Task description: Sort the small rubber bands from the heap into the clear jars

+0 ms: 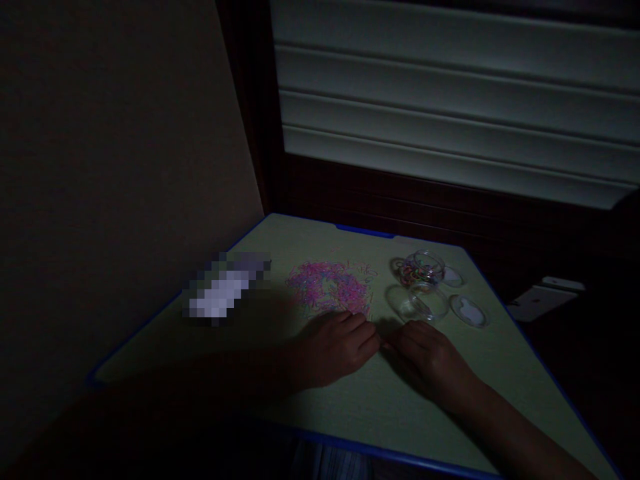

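Observation:
My left hand (345, 343) is closed over the middle of the table, just in front of a loose pile of small pink and purple elastic bands (313, 280). Close to its right, my right hand (425, 350) has its fingers pinched together. The fingertips of both hands nearly meet; whatever is between them is too small and dark to make out. Beyond my right hand stands an open clear jar (430, 303) that looks bare inside. Behind it, another clear jar (423, 267) has multicoloured bands in and around it.
Two round lids, a near one (469, 311) and a far one (453, 275), lie right of the jars. A blurred-out pale object (220, 297) is on the left. The pale table (450, 433) has a blue edge, with a wall at left. A white device (543, 300) is off to the right.

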`<action>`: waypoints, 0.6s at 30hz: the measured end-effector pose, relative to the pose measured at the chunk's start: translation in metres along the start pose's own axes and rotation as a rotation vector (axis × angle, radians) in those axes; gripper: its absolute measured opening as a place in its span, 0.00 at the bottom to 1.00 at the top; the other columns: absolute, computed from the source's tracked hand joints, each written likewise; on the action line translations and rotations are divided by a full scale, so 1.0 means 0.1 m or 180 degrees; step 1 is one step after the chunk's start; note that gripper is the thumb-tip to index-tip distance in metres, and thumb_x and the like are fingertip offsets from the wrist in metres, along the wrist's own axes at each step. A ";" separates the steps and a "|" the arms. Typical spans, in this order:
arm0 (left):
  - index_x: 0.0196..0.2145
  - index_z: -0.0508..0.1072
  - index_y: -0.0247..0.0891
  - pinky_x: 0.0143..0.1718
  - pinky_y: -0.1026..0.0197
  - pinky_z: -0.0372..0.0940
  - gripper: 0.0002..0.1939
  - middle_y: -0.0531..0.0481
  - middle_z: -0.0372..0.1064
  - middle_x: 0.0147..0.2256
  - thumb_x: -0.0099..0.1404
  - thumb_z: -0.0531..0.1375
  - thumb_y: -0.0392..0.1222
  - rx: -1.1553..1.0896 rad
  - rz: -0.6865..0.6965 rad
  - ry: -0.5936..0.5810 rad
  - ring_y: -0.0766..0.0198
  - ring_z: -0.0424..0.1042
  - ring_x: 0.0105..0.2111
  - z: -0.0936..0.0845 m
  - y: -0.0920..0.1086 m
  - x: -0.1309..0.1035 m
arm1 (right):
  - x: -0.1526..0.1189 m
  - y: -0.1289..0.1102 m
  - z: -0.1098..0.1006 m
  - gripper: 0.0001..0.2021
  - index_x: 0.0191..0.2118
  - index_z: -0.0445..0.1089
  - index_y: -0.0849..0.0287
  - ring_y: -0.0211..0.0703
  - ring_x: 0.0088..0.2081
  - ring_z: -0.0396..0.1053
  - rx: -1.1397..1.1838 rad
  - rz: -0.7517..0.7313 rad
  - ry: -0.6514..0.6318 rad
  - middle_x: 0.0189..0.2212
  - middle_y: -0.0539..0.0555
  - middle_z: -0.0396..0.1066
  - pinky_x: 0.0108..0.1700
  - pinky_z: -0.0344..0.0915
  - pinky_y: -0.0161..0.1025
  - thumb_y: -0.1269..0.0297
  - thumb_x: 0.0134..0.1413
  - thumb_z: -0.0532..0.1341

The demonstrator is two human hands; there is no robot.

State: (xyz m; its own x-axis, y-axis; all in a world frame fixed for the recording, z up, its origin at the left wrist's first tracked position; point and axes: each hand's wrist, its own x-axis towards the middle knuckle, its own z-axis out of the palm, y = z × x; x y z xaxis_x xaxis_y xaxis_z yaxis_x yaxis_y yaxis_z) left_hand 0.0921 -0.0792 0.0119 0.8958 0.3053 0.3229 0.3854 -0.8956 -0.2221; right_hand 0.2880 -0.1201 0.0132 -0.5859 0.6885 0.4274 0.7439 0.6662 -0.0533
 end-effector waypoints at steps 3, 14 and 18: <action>0.35 0.65 0.35 0.34 0.59 0.58 0.07 0.49 0.63 0.32 0.63 0.48 0.33 0.0019 0.0001 0.0043 0.62 0.61 0.34 0.01 0.00 0.00 | 0.00 0.01 -0.02 0.10 0.30 0.68 0.62 0.38 0.27 0.60 -0.0038 -0.0040 -0.0096 0.23 0.54 0.65 0.30 0.58 0.37 0.68 0.56 0.51; 0.37 0.65 0.34 0.35 0.59 0.58 0.06 0.48 0.64 0.32 0.62 0.50 0.33 0.0002 -0.0004 -0.0028 0.62 0.61 0.34 0.03 -0.01 -0.01 | -0.04 0.09 -0.14 0.08 0.35 0.69 0.63 0.40 0.30 0.63 -0.0168 -0.0001 0.0046 0.26 0.56 0.67 0.32 0.60 0.39 0.70 0.54 0.52; 0.37 0.65 0.34 0.34 0.59 0.58 0.06 0.49 0.63 0.32 0.62 0.51 0.33 0.0016 -0.0013 -0.0067 0.62 0.61 0.34 0.01 -0.02 -0.01 | -0.04 0.10 -0.16 0.08 0.36 0.69 0.63 0.39 0.29 0.63 -0.0158 -0.0027 0.0200 0.27 0.56 0.68 0.32 0.59 0.38 0.70 0.54 0.53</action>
State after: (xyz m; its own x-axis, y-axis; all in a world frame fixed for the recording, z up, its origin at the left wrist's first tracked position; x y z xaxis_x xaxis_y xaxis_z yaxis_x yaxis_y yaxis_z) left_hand 0.0911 -0.0775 0.0108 0.8987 0.3156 0.3045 0.3900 -0.8927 -0.2256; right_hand 0.3025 -0.1207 0.0254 -0.5720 0.6626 0.4835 0.7550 0.6557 -0.0054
